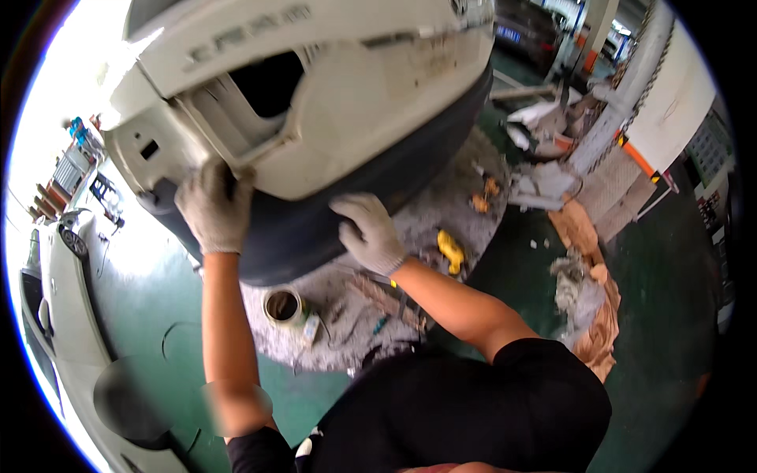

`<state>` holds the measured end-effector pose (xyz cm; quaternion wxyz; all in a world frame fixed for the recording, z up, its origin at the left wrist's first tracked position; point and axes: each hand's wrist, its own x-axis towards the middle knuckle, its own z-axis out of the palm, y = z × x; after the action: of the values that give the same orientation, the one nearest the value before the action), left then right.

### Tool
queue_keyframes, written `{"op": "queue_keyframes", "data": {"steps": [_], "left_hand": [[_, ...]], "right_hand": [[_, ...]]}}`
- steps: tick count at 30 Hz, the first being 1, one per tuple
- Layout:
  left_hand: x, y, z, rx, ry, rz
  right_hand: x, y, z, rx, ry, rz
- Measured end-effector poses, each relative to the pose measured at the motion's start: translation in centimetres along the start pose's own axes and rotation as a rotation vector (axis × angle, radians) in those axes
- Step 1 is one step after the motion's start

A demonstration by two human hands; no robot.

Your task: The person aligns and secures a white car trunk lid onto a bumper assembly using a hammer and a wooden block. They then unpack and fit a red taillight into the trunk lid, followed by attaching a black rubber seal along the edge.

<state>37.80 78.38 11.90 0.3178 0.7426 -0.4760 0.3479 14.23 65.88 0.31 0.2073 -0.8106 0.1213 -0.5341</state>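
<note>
The rear of a white car body [378,94] fills the top of the view, with a dark grey bumper [288,240] along its lower edge. My left hand [213,209], in a pale knit glove, rests at the bumper's upper edge near the left corner, below a lamp recess [225,118]. Its fingers bend over the body with the thumb apart. Gloved the same way, my right hand [371,232] reaches to the bumper's face near the middle. The fingers are slightly curved, the thumb stands away from them, and nothing shows between them.
Below the bumper lies a grey mat [319,355] with an open can [284,305], a yellow tool [450,252] and small orange pieces [481,203]. Brown paper [595,339] and plastic scraps [574,296] lie right, near a chained post [623,87]. A white car [67,315] stands left.
</note>
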Motion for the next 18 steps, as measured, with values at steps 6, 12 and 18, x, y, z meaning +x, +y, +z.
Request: {"op": "queue_keyframes", "data": {"steps": [6,12,18], "left_hand": [[1.9,4.4,3.1,0.115,0.422,0.426],[2.9,2.7,7.5,0.713,-0.199,0.425],[3.5,3.0,7.7,0.422,-0.084,0.332]], "right_hand": [[-41.8,9.4,-17.0,-0.407,-0.798,1.373],[-63.4,9.6,-30.9,-0.433,-1.244,1.886],[-64.4,18.9,-23.5,-0.423,-1.253,1.678]]}}
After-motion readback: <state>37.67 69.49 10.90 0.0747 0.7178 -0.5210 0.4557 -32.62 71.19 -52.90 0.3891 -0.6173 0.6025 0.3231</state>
